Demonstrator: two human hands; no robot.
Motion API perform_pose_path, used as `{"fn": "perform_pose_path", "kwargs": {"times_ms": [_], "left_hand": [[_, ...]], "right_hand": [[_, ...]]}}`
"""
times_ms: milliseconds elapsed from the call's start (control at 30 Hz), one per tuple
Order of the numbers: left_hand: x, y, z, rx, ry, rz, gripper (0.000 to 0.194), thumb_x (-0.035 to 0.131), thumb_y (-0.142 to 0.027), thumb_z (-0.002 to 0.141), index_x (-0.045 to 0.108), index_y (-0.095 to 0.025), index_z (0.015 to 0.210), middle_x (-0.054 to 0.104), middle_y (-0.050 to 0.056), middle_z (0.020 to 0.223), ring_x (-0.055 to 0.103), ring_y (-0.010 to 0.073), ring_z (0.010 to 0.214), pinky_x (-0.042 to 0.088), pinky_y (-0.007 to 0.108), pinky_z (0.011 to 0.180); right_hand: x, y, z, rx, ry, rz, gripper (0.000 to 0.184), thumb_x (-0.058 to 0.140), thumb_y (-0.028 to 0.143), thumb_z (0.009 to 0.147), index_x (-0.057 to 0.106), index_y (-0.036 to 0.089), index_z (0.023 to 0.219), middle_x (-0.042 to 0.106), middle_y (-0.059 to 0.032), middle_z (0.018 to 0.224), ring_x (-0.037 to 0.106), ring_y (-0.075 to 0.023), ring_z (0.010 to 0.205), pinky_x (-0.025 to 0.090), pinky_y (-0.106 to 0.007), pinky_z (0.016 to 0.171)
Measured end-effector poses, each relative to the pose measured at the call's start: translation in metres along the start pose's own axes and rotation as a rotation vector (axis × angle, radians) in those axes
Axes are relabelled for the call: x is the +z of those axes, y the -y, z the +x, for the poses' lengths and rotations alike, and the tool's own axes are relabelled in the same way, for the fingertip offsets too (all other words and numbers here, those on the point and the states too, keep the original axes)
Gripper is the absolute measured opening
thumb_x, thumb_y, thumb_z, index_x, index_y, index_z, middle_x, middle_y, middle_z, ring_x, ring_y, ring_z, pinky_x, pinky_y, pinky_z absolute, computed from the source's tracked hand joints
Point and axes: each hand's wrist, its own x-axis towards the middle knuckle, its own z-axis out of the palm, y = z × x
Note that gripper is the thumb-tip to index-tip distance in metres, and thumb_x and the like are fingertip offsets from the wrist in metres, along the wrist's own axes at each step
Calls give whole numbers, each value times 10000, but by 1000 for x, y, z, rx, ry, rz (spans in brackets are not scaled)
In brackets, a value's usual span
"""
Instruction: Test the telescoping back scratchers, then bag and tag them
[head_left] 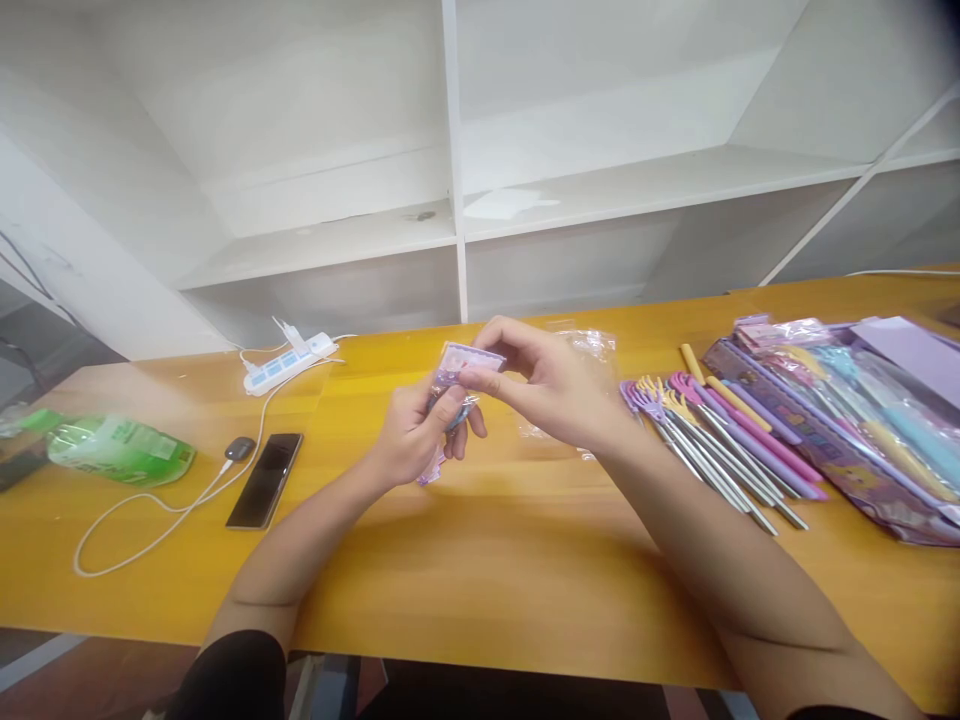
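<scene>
A small purple printed packet (454,362), partly in shiny clear plastic, is held above the middle of the table. My left hand (409,432) is closed around its lower part, thumb in front. At its top right corner, my right hand (551,385) pinches the edge between thumb and fingers. Some of the packet is hidden behind my left fingers, and a printed end shows below them. Beyond my right wrist lies crumpled clear plastic wrapping (592,350). Right of that sit several metal rods (712,455) with coloured claw-shaped heads, like back scratchers, beside several coloured tube handles (780,440).
A purple printed display box (847,470) holding wrapped items stands at the far right. On the left are a phone (265,481), a black earbud case (239,448) on a white cable, a green-labelled bottle (120,448) and a power strip (289,365). White shelving (455,150) rises behind the table.
</scene>
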Motion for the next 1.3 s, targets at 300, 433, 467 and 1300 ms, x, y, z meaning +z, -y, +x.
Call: {"fn": "perform_pose_path", "kwargs": {"times_ms": [300, 433, 467, 1300], "left_hand": [[3, 14, -4, 66, 42, 143, 438, 499, -550, 1138, 655, -180, 963, 754, 19, 762, 626, 82, 478, 516, 190, 506], [5, 24, -6, 85, 47, 214, 477, 464, -545, 1150, 674, -178, 928, 699, 3, 671, 614, 93, 475, 508, 209, 527], [6, 26, -7, 82, 47, 232, 497, 455, -549, 1151, 684, -176, 916, 676, -1, 638, 606, 96, 470, 498, 212, 523], [10, 18, -9, 204, -84, 541, 510, 448, -445, 1164, 671, -204, 774, 664, -15, 575, 622, 110, 506, 481, 238, 600]], "right_hand": [[4, -3, -1, 56, 81, 168, 398, 861, 455, 922, 523, 246, 899, 683, 52, 746, 693, -154, 553, 526, -298, 516], [5, -4, -3, 100, 81, 177, 432, 887, 426, 887, 495, 244, 860, 640, 64, 741, 688, -149, 532, 526, -283, 470], [6, -4, -4, 100, 81, 170, 431, 883, 422, 886, 492, 245, 852, 624, 68, 737, 685, -148, 524, 521, -280, 460], [12, -17, -5, -424, -195, -561, 383, 630, 372, 1105, 595, 216, 758, 670, 13, 731, 557, -111, 647, 402, -277, 624]]}}
